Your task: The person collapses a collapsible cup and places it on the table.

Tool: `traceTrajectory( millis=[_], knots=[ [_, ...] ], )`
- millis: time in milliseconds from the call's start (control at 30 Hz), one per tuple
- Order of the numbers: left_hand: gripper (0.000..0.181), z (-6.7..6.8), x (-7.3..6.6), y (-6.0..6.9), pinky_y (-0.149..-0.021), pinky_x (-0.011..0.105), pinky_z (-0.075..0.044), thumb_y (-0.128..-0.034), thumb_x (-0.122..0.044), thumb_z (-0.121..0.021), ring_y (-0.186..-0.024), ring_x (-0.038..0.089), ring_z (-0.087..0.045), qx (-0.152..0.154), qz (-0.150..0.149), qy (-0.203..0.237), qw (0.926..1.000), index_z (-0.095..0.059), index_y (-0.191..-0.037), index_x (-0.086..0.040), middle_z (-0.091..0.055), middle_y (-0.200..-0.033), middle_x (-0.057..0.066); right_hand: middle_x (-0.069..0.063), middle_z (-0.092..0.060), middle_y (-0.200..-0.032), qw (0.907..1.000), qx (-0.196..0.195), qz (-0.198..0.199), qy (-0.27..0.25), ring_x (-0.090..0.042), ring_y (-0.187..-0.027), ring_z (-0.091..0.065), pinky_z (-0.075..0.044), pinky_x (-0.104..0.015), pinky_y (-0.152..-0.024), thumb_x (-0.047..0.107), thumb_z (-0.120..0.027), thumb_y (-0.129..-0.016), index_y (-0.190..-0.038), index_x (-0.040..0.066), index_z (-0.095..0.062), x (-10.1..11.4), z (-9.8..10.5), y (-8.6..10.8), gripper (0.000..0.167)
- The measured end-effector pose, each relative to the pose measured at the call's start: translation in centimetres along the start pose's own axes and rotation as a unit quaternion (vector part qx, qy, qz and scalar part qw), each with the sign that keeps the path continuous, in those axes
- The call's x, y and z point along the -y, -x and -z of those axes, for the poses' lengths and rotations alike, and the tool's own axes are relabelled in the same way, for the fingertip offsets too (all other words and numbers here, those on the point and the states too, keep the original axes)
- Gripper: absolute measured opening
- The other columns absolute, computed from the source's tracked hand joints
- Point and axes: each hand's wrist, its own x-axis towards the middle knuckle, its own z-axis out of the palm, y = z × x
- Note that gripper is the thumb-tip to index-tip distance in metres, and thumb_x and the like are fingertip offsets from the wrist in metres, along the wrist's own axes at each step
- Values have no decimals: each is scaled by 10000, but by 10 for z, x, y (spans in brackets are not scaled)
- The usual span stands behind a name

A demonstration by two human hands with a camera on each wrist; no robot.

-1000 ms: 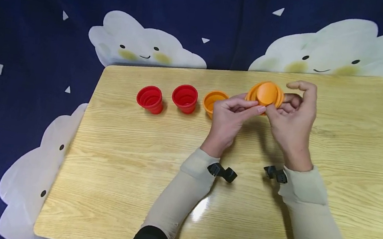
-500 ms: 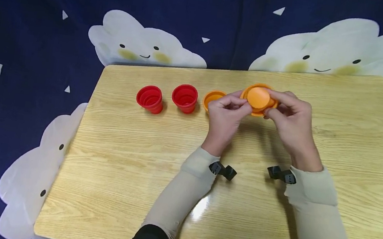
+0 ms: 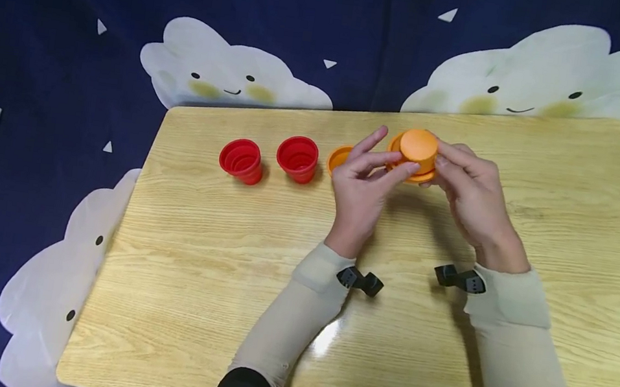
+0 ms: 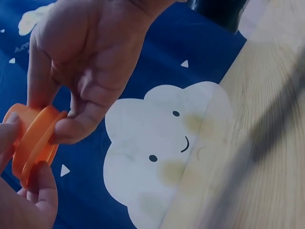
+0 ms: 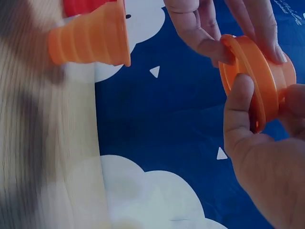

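Observation:
Above the far part of the table, both hands hold an orange collapsible cup (image 3: pixel 419 146), its round base facing up toward the head camera. It is partly folded: the narrow base section stands out from a wider ring. My left hand (image 3: pixel 359 187) pinches its left side between thumb and fingers, one finger raised away from it. My right hand (image 3: pixel 471 192) grips the opposite side, thumb in front. Both wrist views show fingers around the orange cup (image 4: pixel 35 140) and at the rim of this orange cup (image 5: pixel 259 71).
A second orange cup (image 3: pixel 338 157), extended and upright, stands left of the hands, partly hidden by the left one. Two red cups (image 3: pixel 298 158) stand in line further left on the wooden table (image 3: pixel 204 284). Behind hangs a dark blue cloth (image 3: pixel 287 7) with clouds.
The base section now stands out further from the ring. The held cup has shifted slightly left, and the right fingers have closed onto its side. One left finger has lifted off.

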Motion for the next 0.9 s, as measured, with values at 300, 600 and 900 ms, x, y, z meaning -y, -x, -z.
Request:
traceTrajectory(
  millis=[300,600,900],
  knots=[
    [244,-3,-4,0,-926,422,-548,-794,67,-817,-1137,213,-661,-93,244,159,9995,-731,-1013,130,-680,-1239,69,-203,-702,-1155,9958,-725,81,-547,-234,-794,-728,-599,-286,-666,-89,-636,-934,-1206,-128,-650,-2,-5,-3,275],
    [189,-5,-25,0,-924,394,-548,-802,131,-773,-1168,156,-638,234,6,-336,9992,-711,-976,173,-648,-1271,214,-175,-689,-907,9926,-1085,453,309,-203,-683,-684,-592,-262,-612,-131,-621,-902,-1038,-132,-725,-7,-9,-6,170],
    [119,-3,-28,0,-918,384,-550,-772,145,-772,-1120,170,-668,404,-211,-657,9968,-718,-871,183,-672,-1173,259,-133,-692,-879,9768,-1322,535,1595,-201,-739,-661,-584,-234,-619,-97,-657,-875,-981,-116,-751,-5,-11,-4,142]
  ],
)
